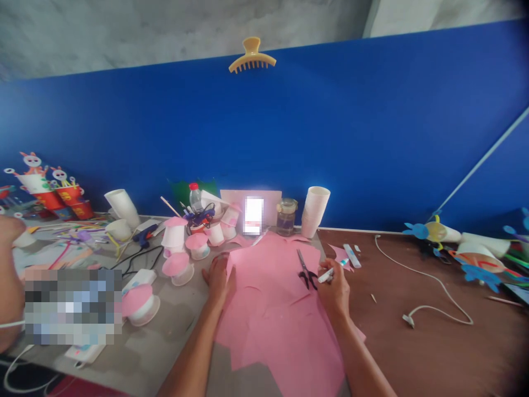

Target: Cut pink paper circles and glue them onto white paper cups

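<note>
Pink paper sheets (273,314) lie stacked in front of me, with cut and pointed edges. My left hand (217,277) rests at their left edge, thumb apart from the fingers and nothing in its grasp. On the right side, my right hand (338,286) is closed around a slim white stick with a blue-green marking (328,274); its exact kind is unclear. Black-handled scissors (306,270) lie on the paper just left of that hand, blades pointing away. Beyond it are a white and blue strip (352,256) and a pink scrap (341,256).
White cups with pink paper (178,266) stand left. Behind are a lit blurred screen (253,215), a glass jar (286,216) and stacked white cups (316,210). A white cable (430,270) lies right. Another person's arm (10,281) shows at far left.
</note>
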Tool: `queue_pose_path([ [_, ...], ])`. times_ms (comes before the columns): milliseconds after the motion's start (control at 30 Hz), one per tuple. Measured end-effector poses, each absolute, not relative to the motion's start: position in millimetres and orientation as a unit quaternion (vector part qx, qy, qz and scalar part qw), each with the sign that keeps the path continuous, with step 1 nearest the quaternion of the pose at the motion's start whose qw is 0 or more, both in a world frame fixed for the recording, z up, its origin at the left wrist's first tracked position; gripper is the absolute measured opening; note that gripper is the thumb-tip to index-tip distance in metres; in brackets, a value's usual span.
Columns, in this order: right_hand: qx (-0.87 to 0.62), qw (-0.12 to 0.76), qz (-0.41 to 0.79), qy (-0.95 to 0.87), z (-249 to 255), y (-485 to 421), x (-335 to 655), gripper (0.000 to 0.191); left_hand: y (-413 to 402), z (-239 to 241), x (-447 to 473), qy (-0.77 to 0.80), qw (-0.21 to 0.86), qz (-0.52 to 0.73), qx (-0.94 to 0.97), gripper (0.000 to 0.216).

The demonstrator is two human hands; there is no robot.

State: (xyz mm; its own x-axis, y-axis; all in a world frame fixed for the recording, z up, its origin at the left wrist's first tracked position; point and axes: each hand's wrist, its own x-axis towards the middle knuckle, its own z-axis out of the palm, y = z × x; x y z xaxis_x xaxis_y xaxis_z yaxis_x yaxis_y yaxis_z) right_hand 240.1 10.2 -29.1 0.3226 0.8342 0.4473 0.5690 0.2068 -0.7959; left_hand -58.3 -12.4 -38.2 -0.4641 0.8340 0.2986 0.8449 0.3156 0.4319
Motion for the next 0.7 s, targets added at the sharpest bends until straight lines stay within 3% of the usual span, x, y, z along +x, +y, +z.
queue_pose_path([
  [367, -0.606, 0.53, 0.125, -0.58, -31.9, 10.3, 240.5, 0.03, -20.4, -21.8, -51.6, -0.785, 0.006, -0.186, -0.591, 0.036],
  [500, -0.605, 0.523, 0.114, -0.59, -34.0, 11.0, 240.2, 0.029, -22.0, -17.9, -48.1, -0.793, 0.007, -0.165, -0.586, 0.048],
  [700, -0.609, 0.509, 0.111, -0.598, -32.6, 10.3, 239.1, 0.028, -25.4, -13.9, -46.5, -0.778, 0.037, -0.159, -0.606, 0.041],
])
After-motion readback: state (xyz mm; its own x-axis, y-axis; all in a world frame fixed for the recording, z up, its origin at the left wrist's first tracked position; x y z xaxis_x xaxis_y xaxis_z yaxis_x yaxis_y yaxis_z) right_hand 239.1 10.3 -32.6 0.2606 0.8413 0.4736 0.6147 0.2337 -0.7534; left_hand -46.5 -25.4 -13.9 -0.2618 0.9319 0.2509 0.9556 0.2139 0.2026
